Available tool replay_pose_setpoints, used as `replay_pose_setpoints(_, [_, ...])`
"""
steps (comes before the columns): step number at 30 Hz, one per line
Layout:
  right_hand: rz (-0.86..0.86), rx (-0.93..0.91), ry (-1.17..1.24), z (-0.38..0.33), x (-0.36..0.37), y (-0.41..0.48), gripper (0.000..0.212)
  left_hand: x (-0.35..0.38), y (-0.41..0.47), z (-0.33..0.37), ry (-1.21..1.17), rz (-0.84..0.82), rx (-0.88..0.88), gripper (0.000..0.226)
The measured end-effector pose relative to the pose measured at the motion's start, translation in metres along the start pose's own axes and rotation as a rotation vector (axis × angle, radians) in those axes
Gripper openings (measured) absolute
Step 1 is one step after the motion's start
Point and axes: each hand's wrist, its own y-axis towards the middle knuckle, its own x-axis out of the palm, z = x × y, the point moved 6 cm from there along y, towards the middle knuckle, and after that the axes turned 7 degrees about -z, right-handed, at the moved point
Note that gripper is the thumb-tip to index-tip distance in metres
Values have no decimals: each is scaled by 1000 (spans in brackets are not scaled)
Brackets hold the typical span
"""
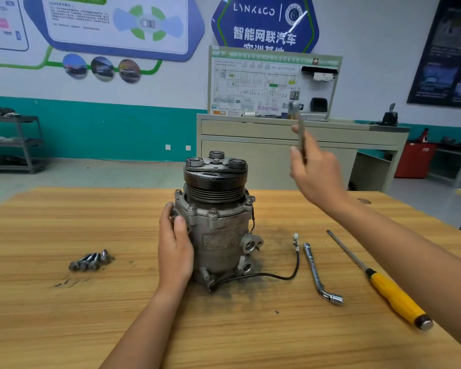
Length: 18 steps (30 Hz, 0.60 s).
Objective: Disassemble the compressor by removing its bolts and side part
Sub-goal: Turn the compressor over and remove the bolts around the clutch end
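Two hands busy: left hand [175,251], fingers together, pressed flat against the upright compressor [220,233]; right hand [314,177] raised, fingers curled round a metal tool [300,129].

Head view, forward and down, close over table [64,315]
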Motion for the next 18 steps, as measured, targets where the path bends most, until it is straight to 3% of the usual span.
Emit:
replay_pose_setpoints(2, [-95,2,2,-4,-13,-18,36,0,0,-1,-8,-13,-3,47])
replay_pose_setpoints(5, [-416,-17,-376,-11,-7,-47,38,0,0,1,-16,-14,1,47])
replay_pose_setpoints(7, [-524,12,-504,-9,0,-57,39,0,0,2,-17,-15,-3,45])
replay_pose_setpoints(12, [-567,7,-571,-10,7,-56,41,-1,0,3,-20,-18,-18,45])
replay_pose_setpoints(18, [-606,-67,-728,-34,16,-49,60,-1,0,2,-52,-20,-29,44])
